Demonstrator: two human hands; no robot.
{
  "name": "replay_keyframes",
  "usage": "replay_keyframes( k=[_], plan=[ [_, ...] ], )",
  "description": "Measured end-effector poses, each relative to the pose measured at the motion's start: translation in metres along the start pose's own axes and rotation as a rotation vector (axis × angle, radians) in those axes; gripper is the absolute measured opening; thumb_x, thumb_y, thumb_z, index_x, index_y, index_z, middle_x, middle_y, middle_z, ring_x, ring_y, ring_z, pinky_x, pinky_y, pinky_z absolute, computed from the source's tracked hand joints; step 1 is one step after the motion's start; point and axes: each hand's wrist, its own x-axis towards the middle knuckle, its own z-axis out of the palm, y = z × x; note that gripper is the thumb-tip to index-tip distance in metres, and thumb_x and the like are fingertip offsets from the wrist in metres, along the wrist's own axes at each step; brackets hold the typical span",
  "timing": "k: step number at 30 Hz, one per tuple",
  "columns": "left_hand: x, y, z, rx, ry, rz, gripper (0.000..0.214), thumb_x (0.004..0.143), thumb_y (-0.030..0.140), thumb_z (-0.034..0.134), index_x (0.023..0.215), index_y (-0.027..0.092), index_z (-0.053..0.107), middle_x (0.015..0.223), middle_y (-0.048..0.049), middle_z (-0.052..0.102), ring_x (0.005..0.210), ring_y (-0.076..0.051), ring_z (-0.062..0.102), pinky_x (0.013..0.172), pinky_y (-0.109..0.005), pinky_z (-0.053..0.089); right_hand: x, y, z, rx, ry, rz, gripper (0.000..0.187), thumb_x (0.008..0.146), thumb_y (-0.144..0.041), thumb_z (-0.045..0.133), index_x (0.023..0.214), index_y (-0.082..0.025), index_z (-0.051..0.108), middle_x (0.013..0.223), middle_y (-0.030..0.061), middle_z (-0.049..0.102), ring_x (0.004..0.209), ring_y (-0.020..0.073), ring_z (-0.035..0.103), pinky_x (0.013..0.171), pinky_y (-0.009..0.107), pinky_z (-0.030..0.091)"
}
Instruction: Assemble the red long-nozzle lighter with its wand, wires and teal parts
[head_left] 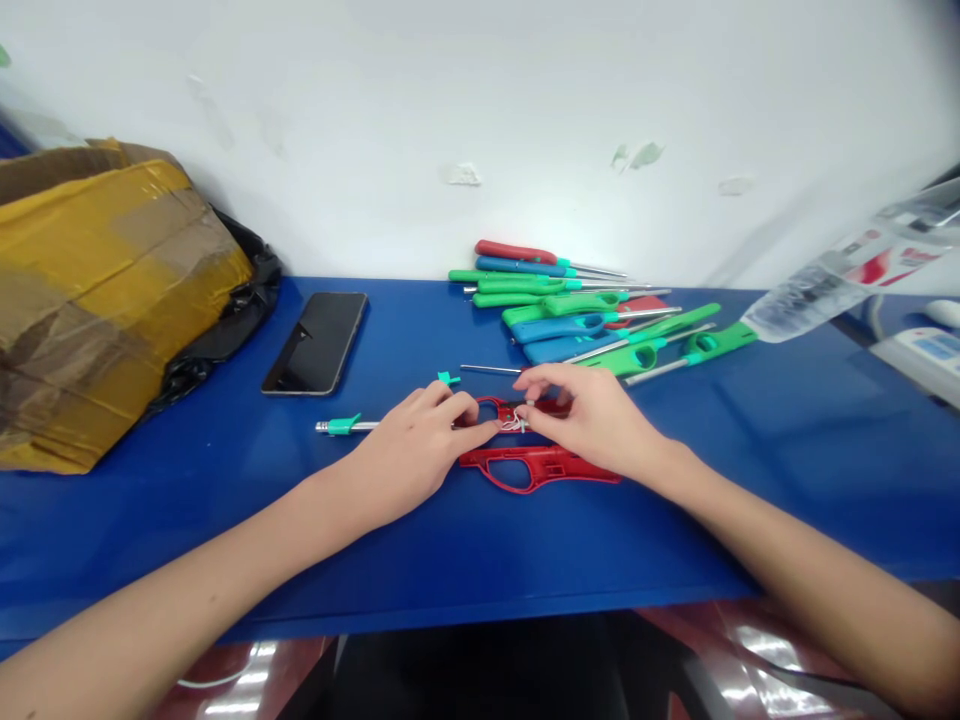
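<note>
My left hand (409, 450) and my right hand (592, 415) meet over a red plastic lighter shell (501, 410) on the blue table (787, 440). Both hands pinch at it, with thin white wires showing between the fingertips. A metal tube with a teal collar (341, 426) sticks out to the left from under my left hand. A second red shell half (536, 468) lies flat just in front of my hands. A small teal part (448, 379) and a thin metal rod (487, 369) lie just behind them.
A pile of long-nosed lighters (592, 315) in green, blue and red lies at the back, right of centre. A black phone (316, 342) lies at the back left, beside a taped cardboard box (97, 290). A clear plastic bag (840, 275) hangs at the right.
</note>
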Motion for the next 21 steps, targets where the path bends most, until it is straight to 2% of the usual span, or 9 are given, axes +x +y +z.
replay_keyframes(
  k=[4,7,14,18,21],
  plan=[
    [0.0,0.0,-0.002,-0.002,-0.003,0.007,0.042,0.097,0.006,0.041,0.131,0.019,0.061,0.105,-0.0096,0.06,0.091,-0.021,0.047,0.083,-0.038,0.051,-0.001,0.006,-0.005,-0.031,-0.044,-0.258,0.015,0.087,-0.014,0.06,0.092,-0.02,0.073,0.095,0.0065,0.073,0.085,0.0189,0.066,0.078,0.034,0.056],
    [0.0,0.001,-0.003,-0.007,-0.004,-0.002,0.042,0.097,0.007,0.041,0.131,0.019,0.061,0.104,-0.0095,0.06,0.09,-0.021,0.047,0.083,-0.038,0.051,-0.002,0.009,-0.009,-0.09,-0.092,-0.379,0.019,0.09,-0.015,0.056,0.096,-0.018,0.075,0.097,0.0091,0.073,0.089,0.0205,0.065,0.081,0.036,0.056],
    [-0.001,0.001,-0.001,-0.005,0.006,-0.001,0.041,0.096,0.006,0.043,0.131,0.019,0.061,0.103,-0.0091,0.059,0.091,-0.022,0.047,0.082,-0.039,0.051,-0.006,0.007,-0.009,-0.193,-0.106,-0.414,0.021,0.095,-0.027,0.058,0.093,-0.019,0.077,0.095,0.0085,0.073,0.087,0.0208,0.064,0.08,0.037,0.055],
    [-0.001,0.001,-0.002,0.0,0.004,-0.001,0.041,0.097,0.006,0.041,0.131,0.019,0.061,0.103,-0.0095,0.06,0.092,-0.021,0.047,0.083,-0.038,0.051,-0.008,0.007,-0.005,-0.198,-0.065,-0.379,0.018,0.094,-0.027,0.06,0.092,-0.019,0.077,0.094,0.0078,0.074,0.084,0.0191,0.067,0.076,0.033,0.056],
    [-0.001,0.001,-0.002,0.005,0.0,0.001,0.041,0.097,0.006,0.041,0.131,0.019,0.061,0.104,-0.0097,0.06,0.092,-0.021,0.048,0.083,-0.038,0.052,-0.008,0.007,-0.006,-0.237,-0.067,-0.409,0.02,0.095,-0.027,0.059,0.096,-0.017,0.076,0.093,0.0085,0.075,0.082,0.0194,0.068,0.074,0.033,0.057]
  ],
)
